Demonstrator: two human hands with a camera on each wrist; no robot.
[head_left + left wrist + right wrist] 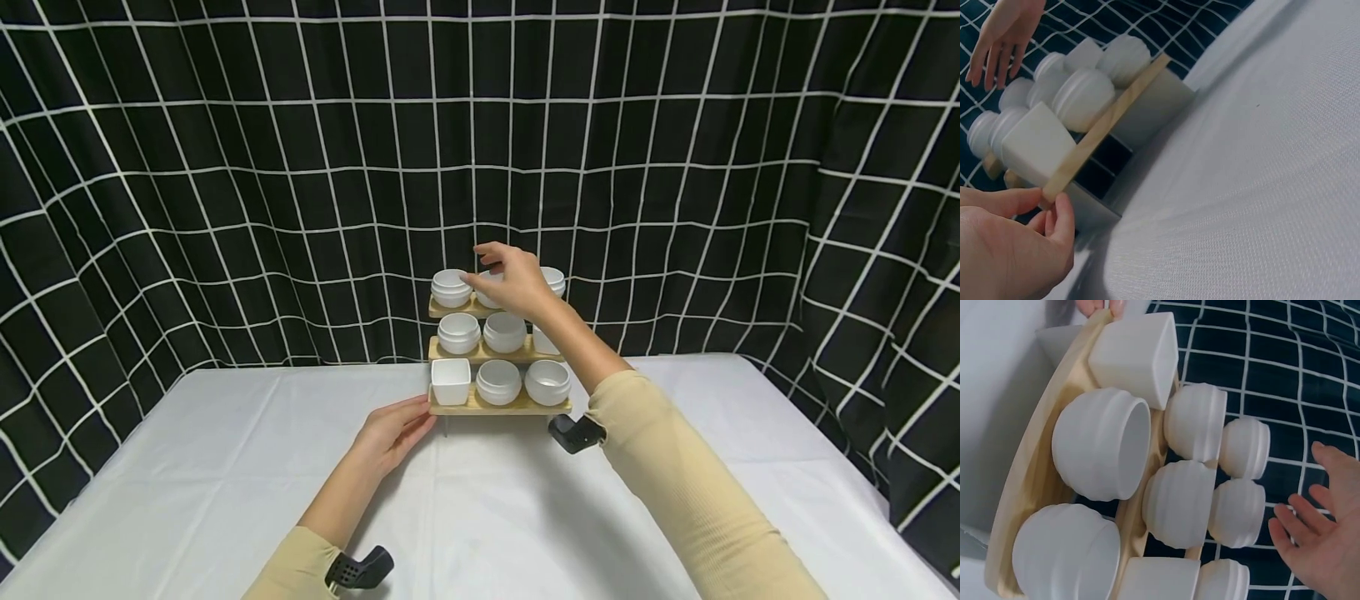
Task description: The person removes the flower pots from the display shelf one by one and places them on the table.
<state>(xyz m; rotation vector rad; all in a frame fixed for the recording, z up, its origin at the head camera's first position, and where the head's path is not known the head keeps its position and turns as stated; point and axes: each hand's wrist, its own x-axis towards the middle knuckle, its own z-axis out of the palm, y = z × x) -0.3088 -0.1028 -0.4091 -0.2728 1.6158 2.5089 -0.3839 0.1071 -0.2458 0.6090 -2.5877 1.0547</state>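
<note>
A three-tier wooden stand [480, 409] carries white pots in rows on its shelves. On the lowest shelf sit a square pot [451, 383] at the left, then a round pot [498, 383] and another round pot [547, 383]. My left hand [1016, 247] pinches the left end of the lowest wooden shelf [1107, 125] between thumb and fingers. Above the top row is my right hand [517, 282], fingers spread and holding nothing. It partly hides the middle top pot [489, 290], while my right forearm overlaps a square pot [1159, 578] on the middle shelf in the head view.
The stand rests on a table with a white cloth [225, 475], near its back edge. Behind it and at both sides hangs a black curtain [337, 167] with a white grid. White supports [1150, 112] show under the lowest shelf.
</note>
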